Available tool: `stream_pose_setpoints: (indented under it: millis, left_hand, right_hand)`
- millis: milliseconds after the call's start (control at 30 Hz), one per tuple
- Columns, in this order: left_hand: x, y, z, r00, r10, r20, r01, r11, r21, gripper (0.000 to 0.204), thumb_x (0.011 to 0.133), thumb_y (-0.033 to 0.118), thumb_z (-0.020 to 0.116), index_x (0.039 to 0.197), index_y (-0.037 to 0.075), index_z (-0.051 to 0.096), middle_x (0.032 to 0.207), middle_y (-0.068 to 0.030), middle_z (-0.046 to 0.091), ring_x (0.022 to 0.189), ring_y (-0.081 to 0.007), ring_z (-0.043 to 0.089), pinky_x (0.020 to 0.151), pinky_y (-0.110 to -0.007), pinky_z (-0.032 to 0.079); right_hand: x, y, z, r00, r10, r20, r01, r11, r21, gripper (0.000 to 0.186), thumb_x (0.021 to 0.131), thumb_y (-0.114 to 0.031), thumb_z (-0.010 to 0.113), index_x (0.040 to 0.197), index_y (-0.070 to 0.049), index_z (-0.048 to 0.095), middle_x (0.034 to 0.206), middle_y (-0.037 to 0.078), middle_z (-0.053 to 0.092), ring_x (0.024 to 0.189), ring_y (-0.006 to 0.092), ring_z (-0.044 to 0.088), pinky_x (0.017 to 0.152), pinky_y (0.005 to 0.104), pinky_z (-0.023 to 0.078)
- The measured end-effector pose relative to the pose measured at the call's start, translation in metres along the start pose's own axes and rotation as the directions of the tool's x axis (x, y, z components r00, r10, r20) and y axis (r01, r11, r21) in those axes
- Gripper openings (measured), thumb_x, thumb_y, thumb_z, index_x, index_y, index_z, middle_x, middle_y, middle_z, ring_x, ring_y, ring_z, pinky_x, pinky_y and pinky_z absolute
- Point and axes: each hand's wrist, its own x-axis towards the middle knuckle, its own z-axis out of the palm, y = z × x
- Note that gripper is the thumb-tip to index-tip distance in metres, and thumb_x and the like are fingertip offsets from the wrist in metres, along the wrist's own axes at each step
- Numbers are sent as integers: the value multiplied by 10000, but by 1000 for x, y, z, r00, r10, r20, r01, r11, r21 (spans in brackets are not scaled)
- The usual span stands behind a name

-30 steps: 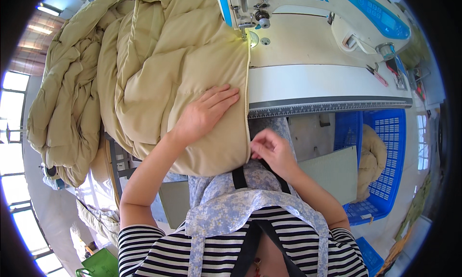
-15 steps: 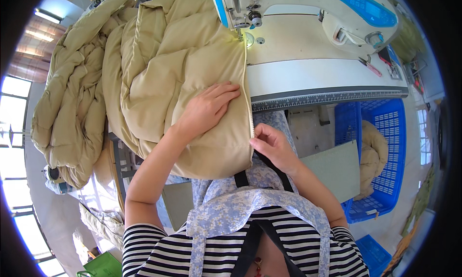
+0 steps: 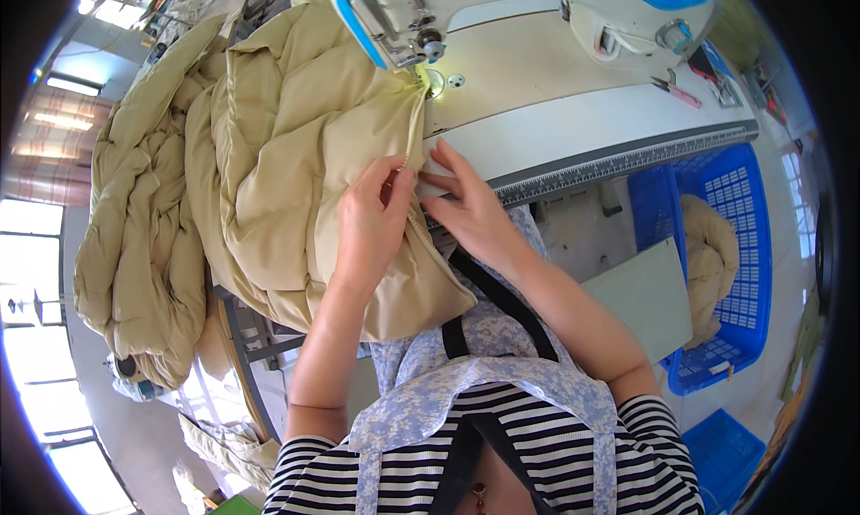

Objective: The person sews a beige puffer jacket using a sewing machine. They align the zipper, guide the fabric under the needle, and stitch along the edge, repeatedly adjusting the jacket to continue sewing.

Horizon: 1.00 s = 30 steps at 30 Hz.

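Note:
A beige padded jacket (image 3: 296,139) lies over the left part of the sewing table, its zipper edge (image 3: 421,233) running from under the needle toward me. My left hand (image 3: 369,219) pinches this edge between thumb and fingers, a short way in front of the needle. Beside it on the right, my right hand (image 3: 475,212) has its fingers apart and reaches along the edge; its fingertips are at the cloth's border, over the white table front. The white and blue sewing machine (image 3: 502,18) stands at the far side, with its lamp lighting the presser foot (image 3: 417,74).
A ruler strip (image 3: 618,161) borders the table's front. Pink-handled snips (image 3: 676,92) lie at the right. On the floor at right stands a blue basket (image 3: 757,246) with a beige padded piece (image 3: 709,264) inside. More beige padded cloth (image 3: 139,246) hangs at left.
My left hand has gone from lying flat on the jacket to pinching its zipper edge. My right hand has let go of the lower edge and moved up. The front edge now bends.

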Motion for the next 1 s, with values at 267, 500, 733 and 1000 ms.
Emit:
stream_pose_setpoints:
  millis: [267, 500, 733, 1000]
  left_hand:
    - [27, 5, 5, 957, 234, -171, -246, 968, -50, 153, 1001, 88, 610, 1031, -27, 705, 911, -22, 622, 852, -92, 526, 802, -236, 436]
    - [35, 6, -6, 997, -68, -45, 42, 904, -425, 179, 1033, 144, 590, 1004, -18, 661, 847, 39, 561, 807, -46, 466, 738, -213, 395]
    - [53, 8, -13, 998, -16, 59, 34, 943, -332, 190, 1038, 154, 577, 1019, -17, 658, 851, 27, 572, 800, -58, 483, 730, -226, 407]
    - [52, 12, 4, 813, 200, 546, -488, 744, 455, 201, 990, 159, 585, 1078, 11, 689, 982, -105, 704, 762, -250, 681, 645, -362, 530]
  right_hand:
    - [34, 18, 12, 959, -163, 232, 244, 892, -381, 147, 907, -63, 599, 1025, 2, 657, 1060, 211, 687, 975, 442, 640, 849, 489, 518]
    - [44, 29, 15, 914, -237, 329, 332, 904, -270, 178, 854, -63, 656, 1018, 4, 641, 1017, 199, 681, 1000, 441, 624, 858, 484, 517]
    - [51, 30, 16, 897, -122, 425, 123, 992, 25, 292, 888, -58, 639, 1172, 7, 660, 1139, 174, 725, 1055, 340, 692, 918, 402, 534]
    - [-12, 23, 27, 932, 123, 342, -239, 917, 321, 340, 946, -85, 638, 1272, 12, 632, 1217, 141, 707, 1094, 217, 675, 970, 355, 525]
